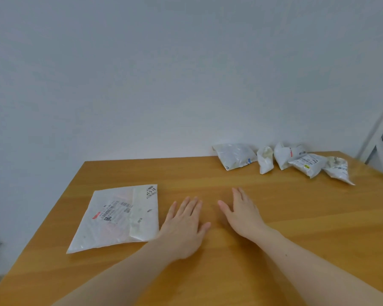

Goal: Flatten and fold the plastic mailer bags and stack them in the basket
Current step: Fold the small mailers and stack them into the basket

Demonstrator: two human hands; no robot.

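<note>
Both hands, left [184, 226] and right [241, 215], lie spread and empty on the table [274, 272], likely between bags. A flattened mailer [117, 219] sits at nine o'clock; crumpled mailers [281, 159] wait at one o'clock. No basket is visible.

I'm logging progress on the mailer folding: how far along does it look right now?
Early. One mailer bag lies flattened on the table, a flap folded over its right side. Nothing is in hand: the left hand and right hand rest open and empty on the wood. Five crumpled bags wait at the far edge. No basket is in view, so stacking cannot be judged.
</note>
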